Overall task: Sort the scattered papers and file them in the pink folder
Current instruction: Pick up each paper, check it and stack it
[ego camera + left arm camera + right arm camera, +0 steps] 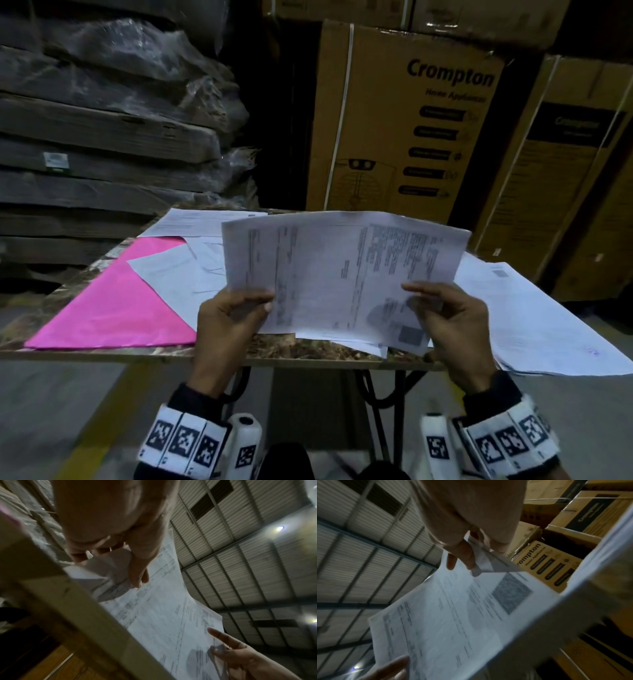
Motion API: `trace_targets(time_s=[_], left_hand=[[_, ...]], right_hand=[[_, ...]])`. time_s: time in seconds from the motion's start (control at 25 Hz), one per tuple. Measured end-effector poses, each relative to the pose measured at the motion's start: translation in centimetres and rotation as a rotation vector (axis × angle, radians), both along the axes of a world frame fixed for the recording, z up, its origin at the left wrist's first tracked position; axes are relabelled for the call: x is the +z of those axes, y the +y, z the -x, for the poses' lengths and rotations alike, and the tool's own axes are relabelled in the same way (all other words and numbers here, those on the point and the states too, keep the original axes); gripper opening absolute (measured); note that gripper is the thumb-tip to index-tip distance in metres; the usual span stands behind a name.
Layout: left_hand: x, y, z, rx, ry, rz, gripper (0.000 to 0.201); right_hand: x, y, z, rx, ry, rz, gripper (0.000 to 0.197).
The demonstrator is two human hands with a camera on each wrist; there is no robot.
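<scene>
- The surface (308, 346) lies just beyond both hands, strewn with loose papers (534, 318).
- The pink folder (113, 308) lies flat on it, left of the left hand, partly under sheets.
- The printed sheets (342, 270) are raised between the hands, tilted up above the surface.
- The left hand (229, 315) pinches their lower left corner, thumb on top.
- The right hand (448, 318) pinches the lower right corner likewise.

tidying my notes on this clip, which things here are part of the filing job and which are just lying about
Part of the job:
- printed white sheets held up by left hand and right hand
- flat pink folder, closed on the table
- loose white papers scattered on the table

Just lying about:
- brown Crompton cardboard boxes
- plastic-wrapped dark stacked slabs
- marble-patterned table
</scene>
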State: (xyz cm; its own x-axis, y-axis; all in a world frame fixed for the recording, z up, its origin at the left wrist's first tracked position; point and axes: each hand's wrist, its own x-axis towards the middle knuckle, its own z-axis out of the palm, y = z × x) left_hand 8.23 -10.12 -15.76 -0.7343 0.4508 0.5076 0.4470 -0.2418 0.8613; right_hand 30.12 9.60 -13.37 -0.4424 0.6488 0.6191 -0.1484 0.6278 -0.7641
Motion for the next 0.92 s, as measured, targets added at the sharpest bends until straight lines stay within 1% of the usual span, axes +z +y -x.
trace_targets(time_s=[0.08, 0.12, 0.2, 0.28, 0.4, 0.48, 0.52, 0.6, 0.72, 0.8, 0.92], left_hand=[[-0.6, 0.3, 0.0, -0.041, -0.051, 0.022, 0.032], [-0.7, 0.5, 0.1, -0.042, -0.052, 0.022, 0.03], [-0.8, 0.8, 0.4, -0.005, -0.002, 0.044, 0.026], [-0.8, 1.1, 0.5, 0.05, 0.054, 0.073, 0.023], [-0.9, 1.9, 0.1, 0.22, 0.251, 0.223, 0.027], [-1.3, 2.5, -0.9, 0.247, 0.348, 0.286, 0.029], [-1.6, 2.7, -1.7, 0.226, 0.361, 0.29, 0.029], [-2.1, 3.1, -3.9, 0.145, 0.364, 0.231, 0.032], [-2.4, 3.4, -8.2, -0.089, 0.264, 0.155, 0.05], [-2.3, 3.7, -10.6, -0.195, 0.207, 0.165, 0.057], [-1.9, 4.5, -12.4, -0.275, 0.146, 0.135, 0.053]], right_hand=[[-0.5, 0.1, -0.1, 0.004, 0.005, 0.052, 0.034], [-0.2, 0.2, -0.2, 0.0, 0.005, 0.043, 0.032], [0.6, 0.1, -0.3, 0.007, -0.028, 0.004, 0.031], [0.8, 0.0, -0.3, -0.006, -0.045, 0.004, 0.039], [0.6, -0.1, -0.4, -0.095, 0.023, 0.081, 0.048], [0.1, -0.4, -0.6, -0.176, 0.056, 0.103, 0.047], [-0.2, -0.6, -0.7, -0.216, 0.072, 0.123, 0.045], [-0.9, -1.4, -0.9, -0.256, 0.149, 0.2, 0.045], [-1.7, -2.9, -0.9, -0.292, 0.251, 0.273, 0.046], [-1.9, -3.8, -0.8, -0.276, 0.311, 0.294, 0.049], [-2.1, -4.8, -0.6, -0.198, 0.363, 0.326, 0.048]])
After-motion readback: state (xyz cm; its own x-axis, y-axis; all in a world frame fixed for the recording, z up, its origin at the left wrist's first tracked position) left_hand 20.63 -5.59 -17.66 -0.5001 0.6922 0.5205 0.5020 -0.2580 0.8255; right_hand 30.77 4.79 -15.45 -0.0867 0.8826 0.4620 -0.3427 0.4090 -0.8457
